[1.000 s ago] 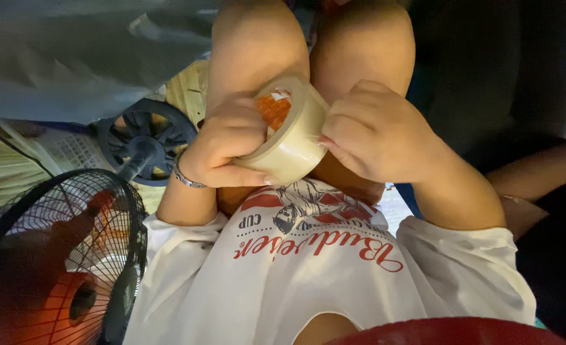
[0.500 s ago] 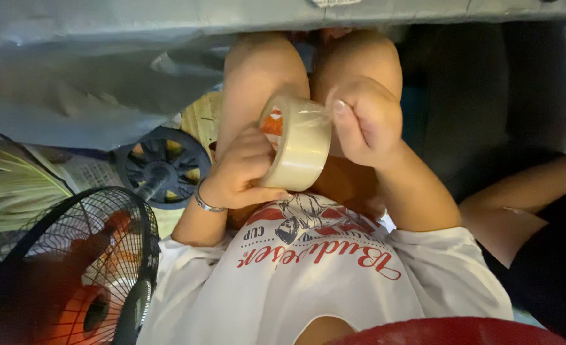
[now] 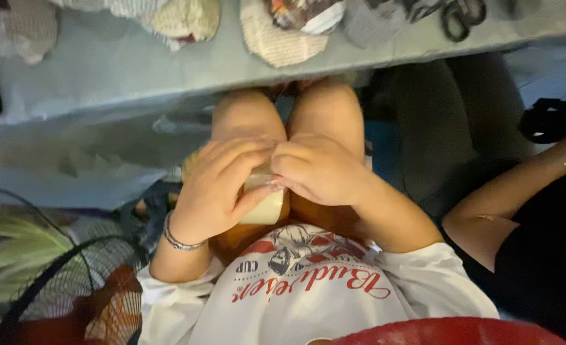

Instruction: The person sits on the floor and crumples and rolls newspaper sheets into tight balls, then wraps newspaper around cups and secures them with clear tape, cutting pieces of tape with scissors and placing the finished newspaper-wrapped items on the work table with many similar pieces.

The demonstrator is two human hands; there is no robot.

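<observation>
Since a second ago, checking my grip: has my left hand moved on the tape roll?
Yes. The left hand has slid from the side of the tape roll up over its top, toward the knees.

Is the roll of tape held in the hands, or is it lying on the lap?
Held. The left hand wraps around the roll of tape and the right hand grips its top, above the lap.

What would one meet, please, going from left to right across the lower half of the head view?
Fan grille → bracelet → left hand → tape roll → right hand → another person's arm.
</observation>
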